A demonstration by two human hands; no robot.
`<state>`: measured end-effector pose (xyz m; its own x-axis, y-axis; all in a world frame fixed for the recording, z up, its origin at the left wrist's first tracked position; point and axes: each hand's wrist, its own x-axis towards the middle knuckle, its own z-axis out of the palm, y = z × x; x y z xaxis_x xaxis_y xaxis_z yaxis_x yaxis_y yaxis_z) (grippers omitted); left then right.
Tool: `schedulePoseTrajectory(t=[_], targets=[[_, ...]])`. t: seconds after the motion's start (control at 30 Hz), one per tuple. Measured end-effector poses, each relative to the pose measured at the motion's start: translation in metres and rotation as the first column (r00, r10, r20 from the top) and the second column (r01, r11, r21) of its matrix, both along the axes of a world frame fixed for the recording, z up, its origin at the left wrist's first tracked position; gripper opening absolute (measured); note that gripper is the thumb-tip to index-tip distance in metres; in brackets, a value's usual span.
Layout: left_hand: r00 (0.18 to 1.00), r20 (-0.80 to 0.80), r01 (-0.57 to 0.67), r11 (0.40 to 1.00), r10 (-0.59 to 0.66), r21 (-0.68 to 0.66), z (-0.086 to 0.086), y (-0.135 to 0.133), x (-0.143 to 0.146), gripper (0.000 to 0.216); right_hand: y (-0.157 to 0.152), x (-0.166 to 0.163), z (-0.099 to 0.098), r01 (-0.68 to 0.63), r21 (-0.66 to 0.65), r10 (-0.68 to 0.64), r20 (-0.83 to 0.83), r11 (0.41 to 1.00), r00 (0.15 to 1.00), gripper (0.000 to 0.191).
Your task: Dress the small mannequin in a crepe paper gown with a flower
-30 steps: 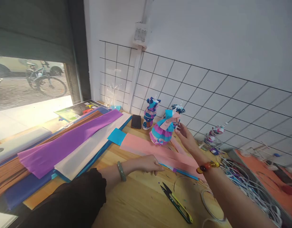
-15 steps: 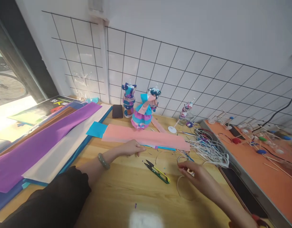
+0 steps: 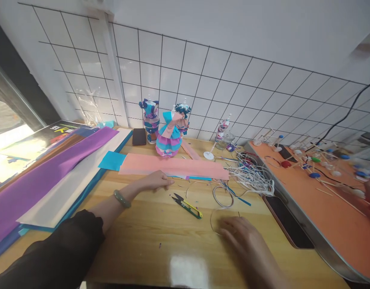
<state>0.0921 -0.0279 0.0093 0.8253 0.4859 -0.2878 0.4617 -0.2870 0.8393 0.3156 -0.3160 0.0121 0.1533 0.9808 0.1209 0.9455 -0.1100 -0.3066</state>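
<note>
From my end of the head camera I see the left hand (image 3: 156, 180) low over the wooden table (image 3: 136, 245), its fingers curled in loosely with only the fingertips pointing right; I cannot tell whether anything is pinched beneath them; the hand overlaps the near edge of the pink strip (image 3: 178, 166), which lies flat across the middle of the table, though I can't make out whether the two touch; the right hand (image 3: 243, 237) is blurred on my feed, palm down with its fingers partly bent, and I cannot tell how wide they stand or whether they have hold of anything; just beside those fingers, on the table, is the thin wire loop (image 3: 211, 220); between the hands lie the yellow-and-green snips (image 3: 187, 206), blades parted and pointing up and left; a coiled ring (image 3: 214, 196) rests to the right of the snips, near a tangled heap of cords (image 3: 257, 176); behind the pink strip I have a ruffled paper figure (image 3: 168, 138) in blue, pink and purple, standing upright; a blue piece (image 3: 109, 160) meets the strip's left end; farther left, the purple sheet (image 3: 61, 170) and the white sheet (image 3: 73, 184) lie slantwise, one overlapping the other.
</note>
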Motion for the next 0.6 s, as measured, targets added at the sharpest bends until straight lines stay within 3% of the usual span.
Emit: schedulePoseTrajectory(t=[0.17, 0.27, 0.33, 0.37, 0.43, 0.5, 0.6], targets=[[0.997, -0.062, -0.038, 0.999, 0.039, 0.010, 0.000, -0.001, 0.002, 0.062, 0.003, -0.026, -0.006, -0.050, -0.085, 0.046, -0.044, 0.995, 0.998, 0.028], [0.996, -0.072, -0.055, 0.998, 0.056, 0.009, 0.002, -0.003, 0.001, 0.065, -0.003, -0.002, 0.013, -0.013, -0.067, 0.002, -0.150, 0.998, 0.989, 0.028], [0.996, -0.072, -0.056, 0.998, 0.056, -0.003, 0.005, -0.004, 0.001, 0.066, -0.008, 0.028, 0.036, 0.109, 0.073, -0.095, -0.164, 0.991, 0.982, 0.027], [0.996, -0.067, -0.054, 0.999, 0.053, -0.007, 0.007, -0.004, 0.001, 0.066, -0.010, 0.044, 0.049, 0.179, 0.151, -0.155, -0.158, 0.972, 0.975, 0.028], [0.999, -0.034, -0.042, 0.999, 0.042, 0.005, 0.009, -0.005, 0.001, 0.066, -0.011, 0.075, 0.075, 0.362, 0.186, -0.339, -0.143, 0.914, 0.930, 0.031], [1.000, 0.015, -0.022, 0.999, 0.022, 0.035, 0.010, -0.004, 0.001, 0.065, -0.004, 0.104, 0.094, 0.542, 0.233, -0.534, -0.101, 0.807, 0.839, 0.034], [0.999, 0.048, 0.000, 0.999, -0.002, 0.034, 0.007, -0.002, 0.000, 0.057, 0.020, 0.145, 0.106, 0.594, 0.309, -0.619, -0.020, 0.743, 0.785, 0.033]])
